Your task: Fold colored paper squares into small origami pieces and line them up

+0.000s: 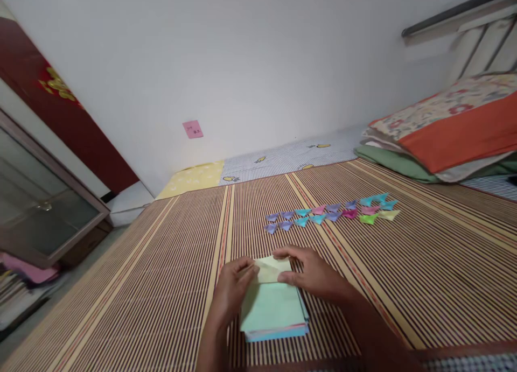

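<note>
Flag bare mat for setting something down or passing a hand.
Free: striped mat left of the left hand; also right of the right hand, nearer than the folded papers. A narrower strip separates hands and papers. Crowded: the paper stack, with both hands and the pale yellow sheet at its far end.

Pale yellow paper (267,271): side edges partly hidden by left hand (233,287) and right hand (310,274)
Paper stack (272,308): far end covered
Pink note (193,129): writing too small to read
Folded bedding (456,125): cut off at right
</note>
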The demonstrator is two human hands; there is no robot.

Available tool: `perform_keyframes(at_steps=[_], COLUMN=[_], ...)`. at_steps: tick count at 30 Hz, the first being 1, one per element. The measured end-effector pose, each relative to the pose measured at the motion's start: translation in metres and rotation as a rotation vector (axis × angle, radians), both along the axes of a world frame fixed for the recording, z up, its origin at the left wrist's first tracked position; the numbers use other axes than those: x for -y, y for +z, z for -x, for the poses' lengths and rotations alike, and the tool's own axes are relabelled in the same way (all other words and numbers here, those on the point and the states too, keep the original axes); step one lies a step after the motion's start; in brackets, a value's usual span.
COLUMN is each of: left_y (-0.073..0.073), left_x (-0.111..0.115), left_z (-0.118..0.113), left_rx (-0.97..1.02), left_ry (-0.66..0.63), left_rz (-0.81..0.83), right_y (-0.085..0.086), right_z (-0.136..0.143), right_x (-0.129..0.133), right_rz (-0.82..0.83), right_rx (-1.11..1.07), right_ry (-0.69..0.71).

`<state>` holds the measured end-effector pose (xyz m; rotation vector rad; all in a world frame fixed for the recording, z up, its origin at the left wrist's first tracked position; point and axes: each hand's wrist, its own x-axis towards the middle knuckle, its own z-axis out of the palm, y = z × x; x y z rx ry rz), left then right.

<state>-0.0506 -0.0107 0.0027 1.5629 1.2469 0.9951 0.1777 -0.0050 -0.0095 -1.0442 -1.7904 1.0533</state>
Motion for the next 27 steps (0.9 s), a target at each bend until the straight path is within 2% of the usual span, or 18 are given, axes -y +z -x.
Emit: perform_keyframes(at_steps=[4,8,11,14,15,18,19,20,21,24,27], left_y=[0.011,0.006,-0.002,-0.002,0.001,0.015,0.020,0.024,0.027,0.029,0.027], left_x=[-0.027,-0.044,-0.047,-0.041,-0.037,-0.021,-0.016,-0.012,-0.008,-0.003,-0.004], left_z=[-0.003,-0.008,-0.011,-0.011,-0.010,-0.006,-0.007,-0.008,-0.010,-0.020,-0.031], left_rx=[0.139,0.255,0.304,0.317,0.312,0.130,0.086,0.085,0.114,0.249,0.432], left_ry=[0.065,0.150,0.186,0.209,0.244,0.577,0.636,0.636,0.567,0.219,0.068], left_rz=[-0.006,-0.027,-0.015,-0.007,-0.025,-0.195,-0.222,-0.217,-0.196,0.001,0.152], right_y=[0.010,0.009,0.002,-0.004,-0.005,-0.001,0.002,0.006,0.010,0.020,0.025], right_z=[0.006,0.007,0.009,0.012,0.013,0.014,0.015,0.016,0.017,0.022,0.026], right_x=[-0.030,-0.046,-0.049,-0.047,-0.047,-0.043,-0.041,-0.038,-0.036,-0.027,-0.019], right_rz=[0.068,0.062,0.070,0.071,0.073,0.086,0.089,0.093,0.094,0.070,0.021], right_rx=[-0.146,-0.240,-0.285,-0.355,-0.384,-0.484,-0.530,-0.584,-0.634,-0.689,-0.626], right_ry=[0.025,0.029,-0.015,-0.156,-0.208,-0.328,-0.354,-0.375,-0.389,-0.399,-0.348])
